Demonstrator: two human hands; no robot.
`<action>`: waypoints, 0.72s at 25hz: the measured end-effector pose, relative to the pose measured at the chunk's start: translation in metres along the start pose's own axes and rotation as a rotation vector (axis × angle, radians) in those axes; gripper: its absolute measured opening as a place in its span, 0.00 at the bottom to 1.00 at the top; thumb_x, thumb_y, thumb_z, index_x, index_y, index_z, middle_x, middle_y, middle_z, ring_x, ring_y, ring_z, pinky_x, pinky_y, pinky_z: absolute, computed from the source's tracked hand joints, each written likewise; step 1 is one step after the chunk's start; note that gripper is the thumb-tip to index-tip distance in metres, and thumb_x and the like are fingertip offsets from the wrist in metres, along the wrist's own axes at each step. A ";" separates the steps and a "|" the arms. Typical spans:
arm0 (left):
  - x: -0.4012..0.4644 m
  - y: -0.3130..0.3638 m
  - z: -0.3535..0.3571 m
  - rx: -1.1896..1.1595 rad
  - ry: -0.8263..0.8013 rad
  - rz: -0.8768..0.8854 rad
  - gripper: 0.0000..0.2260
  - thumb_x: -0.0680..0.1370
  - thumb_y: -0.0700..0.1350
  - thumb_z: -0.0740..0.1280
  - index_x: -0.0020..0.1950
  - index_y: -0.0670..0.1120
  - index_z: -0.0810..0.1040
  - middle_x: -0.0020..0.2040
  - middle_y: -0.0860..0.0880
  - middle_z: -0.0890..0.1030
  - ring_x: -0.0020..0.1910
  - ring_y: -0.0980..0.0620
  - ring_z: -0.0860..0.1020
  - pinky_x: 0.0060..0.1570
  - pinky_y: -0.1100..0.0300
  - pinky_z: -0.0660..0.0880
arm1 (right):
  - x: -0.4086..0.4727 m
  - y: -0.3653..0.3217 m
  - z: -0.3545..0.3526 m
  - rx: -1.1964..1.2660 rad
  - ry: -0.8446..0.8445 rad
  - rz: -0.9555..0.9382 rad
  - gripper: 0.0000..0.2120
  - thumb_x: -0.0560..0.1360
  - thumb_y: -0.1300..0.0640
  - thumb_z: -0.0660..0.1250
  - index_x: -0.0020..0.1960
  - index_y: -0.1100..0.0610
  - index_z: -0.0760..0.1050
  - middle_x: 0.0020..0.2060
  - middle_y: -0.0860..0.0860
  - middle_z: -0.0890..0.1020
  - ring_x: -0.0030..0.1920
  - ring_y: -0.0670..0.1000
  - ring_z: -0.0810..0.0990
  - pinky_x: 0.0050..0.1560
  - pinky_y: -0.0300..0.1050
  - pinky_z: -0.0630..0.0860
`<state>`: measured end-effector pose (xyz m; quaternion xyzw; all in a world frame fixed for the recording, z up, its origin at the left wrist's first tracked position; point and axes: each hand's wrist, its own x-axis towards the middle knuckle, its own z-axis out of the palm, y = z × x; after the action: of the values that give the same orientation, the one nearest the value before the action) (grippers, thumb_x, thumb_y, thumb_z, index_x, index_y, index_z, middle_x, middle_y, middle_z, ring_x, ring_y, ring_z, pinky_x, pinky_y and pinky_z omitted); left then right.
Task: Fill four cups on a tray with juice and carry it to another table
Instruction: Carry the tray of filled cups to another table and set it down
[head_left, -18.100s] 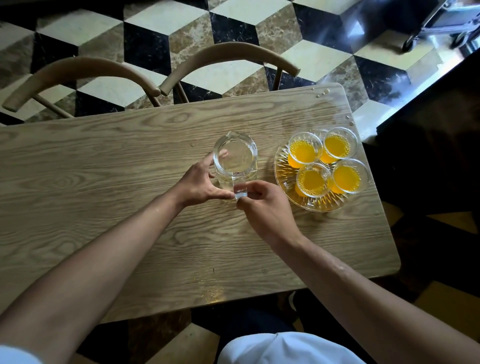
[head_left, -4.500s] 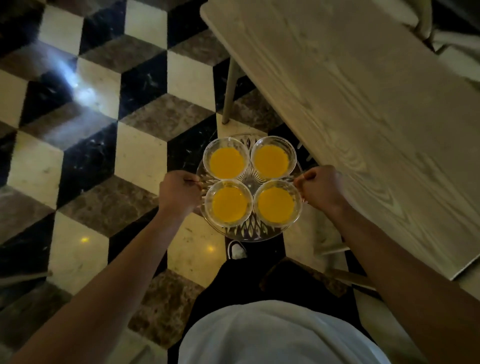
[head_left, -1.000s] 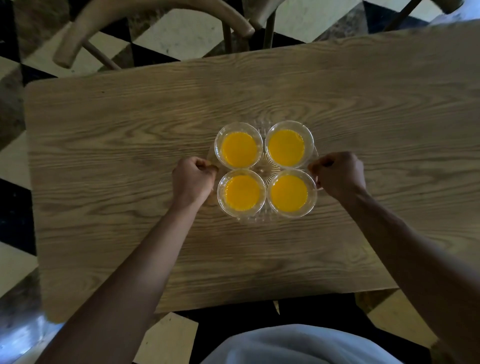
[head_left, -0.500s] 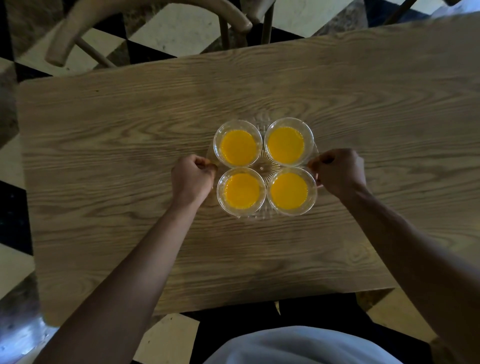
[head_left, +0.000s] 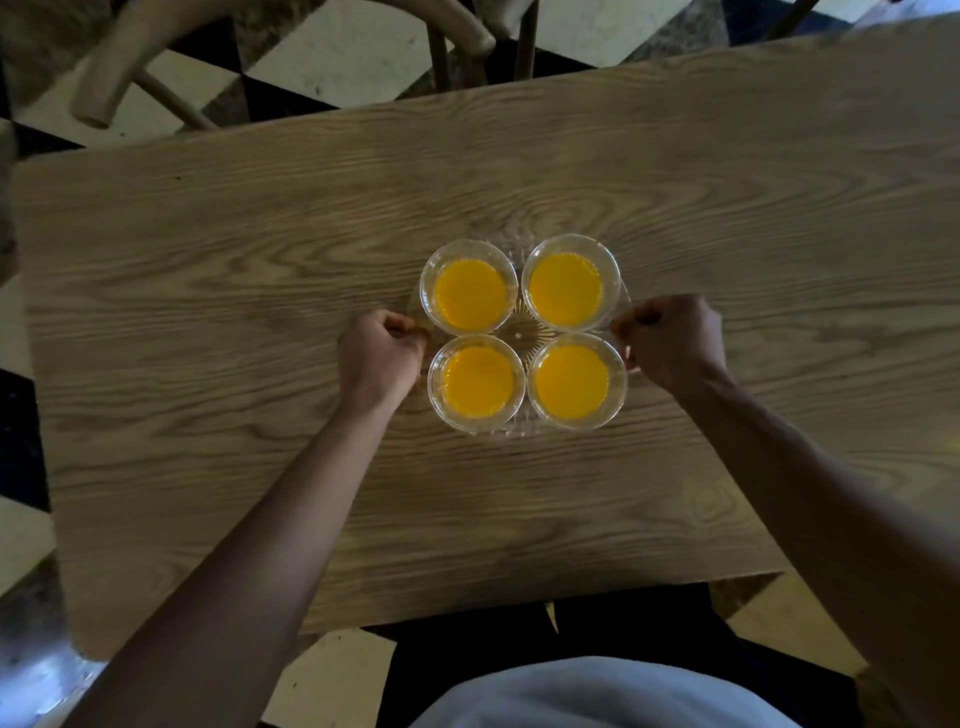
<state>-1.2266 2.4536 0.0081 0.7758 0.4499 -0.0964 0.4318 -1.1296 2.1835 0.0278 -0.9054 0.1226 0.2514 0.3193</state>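
A clear cut-glass tray (head_left: 521, 332) rests on a wooden table (head_left: 260, 312), in the middle of the head view. On it stand several clear cups of orange juice in a square: far left (head_left: 469, 286), far right (head_left: 570, 282), near left (head_left: 477, 383), near right (head_left: 575, 382). My left hand (head_left: 382, 353) is closed on the tray's left rim. My right hand (head_left: 670, 343) is closed on its right rim. The tray's edges are mostly hidden under the cups and my fingers.
Two wooden chair backs (head_left: 291, 47) stand at the table's far edge. A checkered black, white and brown floor (head_left: 332, 67) shows beyond the table and to the left. The table's near edge (head_left: 467, 613) lies just in front of my body.
The tray with the cups was carried over the floor, and now sits on this table. Over the last second my hands and the tray have barely moved.
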 end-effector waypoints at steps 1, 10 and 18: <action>0.001 -0.001 0.001 0.001 -0.003 -0.001 0.03 0.76 0.40 0.72 0.49 0.44 0.84 0.37 0.48 0.85 0.27 0.54 0.80 0.30 0.59 0.76 | 0.001 0.001 0.000 -0.002 0.002 0.003 0.06 0.74 0.60 0.73 0.40 0.57 0.87 0.33 0.52 0.87 0.33 0.51 0.87 0.42 0.52 0.86; 0.005 -0.003 0.002 0.002 -0.001 0.017 0.04 0.77 0.40 0.71 0.50 0.43 0.84 0.38 0.46 0.86 0.24 0.56 0.80 0.28 0.60 0.78 | 0.002 0.003 0.000 -0.009 -0.005 -0.012 0.06 0.75 0.60 0.73 0.40 0.54 0.86 0.31 0.51 0.86 0.32 0.48 0.86 0.39 0.45 0.85; 0.006 -0.006 0.001 -0.007 -0.017 0.013 0.06 0.77 0.35 0.69 0.51 0.42 0.84 0.40 0.44 0.86 0.31 0.46 0.83 0.36 0.47 0.85 | 0.001 0.005 0.002 -0.087 -0.030 -0.071 0.10 0.75 0.59 0.69 0.36 0.58 0.85 0.30 0.50 0.86 0.33 0.50 0.87 0.40 0.54 0.86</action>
<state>-1.2272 2.4579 0.0011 0.7763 0.4416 -0.0988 0.4389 -1.1316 2.1806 0.0231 -0.9183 0.0743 0.2587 0.2903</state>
